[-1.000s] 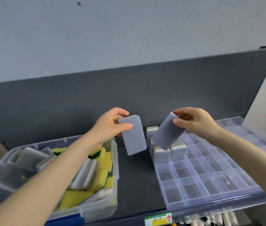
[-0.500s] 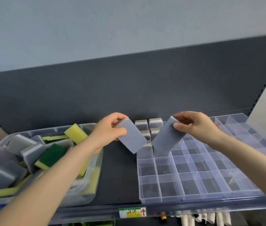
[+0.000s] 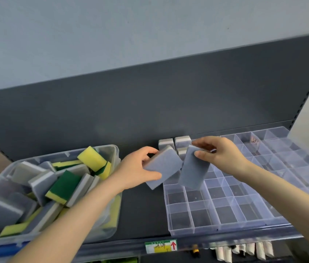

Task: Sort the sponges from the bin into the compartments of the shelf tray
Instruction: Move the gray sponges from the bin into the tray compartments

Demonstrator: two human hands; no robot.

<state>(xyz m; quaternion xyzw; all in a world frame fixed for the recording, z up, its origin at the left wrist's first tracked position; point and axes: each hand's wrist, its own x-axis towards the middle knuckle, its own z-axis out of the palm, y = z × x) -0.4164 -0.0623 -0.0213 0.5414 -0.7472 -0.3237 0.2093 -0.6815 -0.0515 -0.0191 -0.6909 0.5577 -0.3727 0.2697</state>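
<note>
Both hands have sunk toward the tray (image 3: 212, 227): left hand (image 3: 137, 168) grips a grey sponge (image 3: 162, 165) by its left edge, right hand (image 3: 221, 154) pinches a second sponge (image 3: 192, 170), seemingly entering a far-left compartment; bin (image 3: 114, 149) left.

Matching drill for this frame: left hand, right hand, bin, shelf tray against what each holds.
1 left hand
2 right hand
3 bin
4 shelf tray

a yellow sponge on top of a pile
b near-upright grey sponge, above the compartments
c slanted grey sponge, over the tray's left edge
d standing sponges in far-left compartments

Pairs: 1-c, 2-b, 3-a, 4-d
</note>
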